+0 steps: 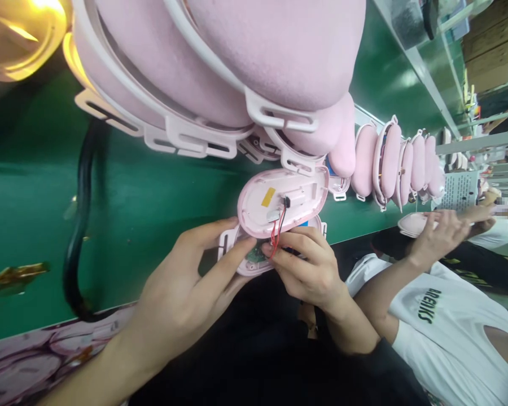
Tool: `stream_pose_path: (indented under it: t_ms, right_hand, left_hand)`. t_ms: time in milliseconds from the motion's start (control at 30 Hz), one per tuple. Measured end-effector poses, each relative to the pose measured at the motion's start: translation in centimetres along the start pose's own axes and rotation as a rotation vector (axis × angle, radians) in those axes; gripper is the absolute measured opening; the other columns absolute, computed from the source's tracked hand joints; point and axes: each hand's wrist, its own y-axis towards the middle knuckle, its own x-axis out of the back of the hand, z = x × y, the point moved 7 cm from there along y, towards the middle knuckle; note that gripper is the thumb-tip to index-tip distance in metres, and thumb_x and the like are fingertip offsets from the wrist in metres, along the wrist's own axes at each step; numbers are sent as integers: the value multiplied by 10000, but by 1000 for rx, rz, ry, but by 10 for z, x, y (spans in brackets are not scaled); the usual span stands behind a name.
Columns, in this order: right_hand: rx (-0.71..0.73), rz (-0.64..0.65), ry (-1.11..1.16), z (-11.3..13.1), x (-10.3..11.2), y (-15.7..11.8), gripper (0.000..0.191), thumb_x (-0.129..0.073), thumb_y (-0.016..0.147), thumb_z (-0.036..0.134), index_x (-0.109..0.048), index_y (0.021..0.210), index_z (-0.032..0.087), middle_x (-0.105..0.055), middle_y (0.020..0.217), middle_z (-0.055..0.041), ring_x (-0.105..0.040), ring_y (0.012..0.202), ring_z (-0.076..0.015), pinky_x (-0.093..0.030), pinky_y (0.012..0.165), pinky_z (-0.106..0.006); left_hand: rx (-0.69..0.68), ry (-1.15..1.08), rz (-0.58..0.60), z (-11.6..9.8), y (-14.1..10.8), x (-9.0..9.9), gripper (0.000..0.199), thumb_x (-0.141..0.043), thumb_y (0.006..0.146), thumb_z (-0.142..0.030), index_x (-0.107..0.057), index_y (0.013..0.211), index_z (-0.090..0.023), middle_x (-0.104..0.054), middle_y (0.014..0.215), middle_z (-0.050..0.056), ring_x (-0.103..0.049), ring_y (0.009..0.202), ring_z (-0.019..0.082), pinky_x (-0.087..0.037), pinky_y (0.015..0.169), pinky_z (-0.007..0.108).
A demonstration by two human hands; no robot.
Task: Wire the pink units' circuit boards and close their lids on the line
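Observation:
Low over the green table, my left hand [182, 287] grips the near end of a pink plastic housing [226, 241] with a strap slot at its edge. A green circuit board [255, 252] shows inside it. My right hand [307, 262] has its fingertips pinched at the board, beside thin red wires [275, 237]; what exactly they pinch is hidden. The wires run up to a pink cover [254, 206] that lies open against the housing, inner side up, with a yellow label [268, 197] and a small motor-like part [294, 199]. A bit of blue shows behind my right fingers.
Large pink padded shells [279, 51] are stacked behind the housing. More pink shells [387, 160] line the table to the right. A black cable [78, 225] curves at left near a glowing yellow lamp [23, 39]. A co-worker in a white shirt [444, 321] holds a pink part [412, 224].

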Motion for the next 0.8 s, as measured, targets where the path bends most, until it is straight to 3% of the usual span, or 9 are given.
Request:
stream_pose_path:
  t_ms: [133,233,333,400,500,600,800]
  right_hand:
    - [55,107,-114,-2,-3,-1,188,-753,992,235,-774,1168,172,-828,1126,-95,-743,1027,-227,-671,888,-390]
    - [101,120,-6,-6,6,-2,174,-699,1034,225,-760,1186,167,-835,1121,-85,-763,1042,-200,-655,936,-350]
    - [-45,59,144,-19,21,-1,117,-651,1058,190,-736,1138,178,-836,1048,-52,-774,973,-151,-630,893,-278]
    - [-185,83,162,-27,22,2,95,-648,1061,194,-732,1106,192,-834,1019,-31,-770,928,-142,-606,850,-260]
    - [-259,254,115,-25,11,14,135,-654,1077,228,-766,1146,196,-839,1063,-42,-769,937,-163,-567,828,-278]
    - [-275,360,66,-24,3,25,191,-672,1078,245,-797,1206,179,-841,1084,-73,-775,940,-197,-547,788,-303]
    - [-262,216,270,-24,-1,19,156,-719,1048,222,-839,1146,239,-855,1107,-22,-798,1016,-168,-608,914,-281]
  left_hand:
    - [-12,70,24,0,1,-2,343,-711,1041,-214,-677,1373,-133,-672,1338,220,-749,1123,339,-676,859,404]
    - [-13,59,75,3,3,1,347,-684,1065,-319,-677,1365,-145,-658,1330,231,-745,1101,349,-674,836,424]
    - [8,-3,201,10,10,6,521,-556,1094,-615,-662,1366,-183,-685,1343,192,-767,1093,346,-680,871,450]
    - [87,15,199,19,20,12,612,-483,1086,-720,-652,1367,-203,-746,1314,147,-796,1062,334,-679,817,414]
    - [168,12,164,27,40,11,569,-514,1094,-658,-645,1412,-204,-820,1203,84,-828,961,274,-624,650,296]
    - [177,-51,120,28,55,2,465,-690,1038,-504,-682,1407,-220,-848,1071,9,-827,869,192,-585,623,194]
    - [272,-241,-129,30,49,2,411,-828,957,-266,-746,1356,-216,-846,1086,-20,-813,905,108,-627,901,135]
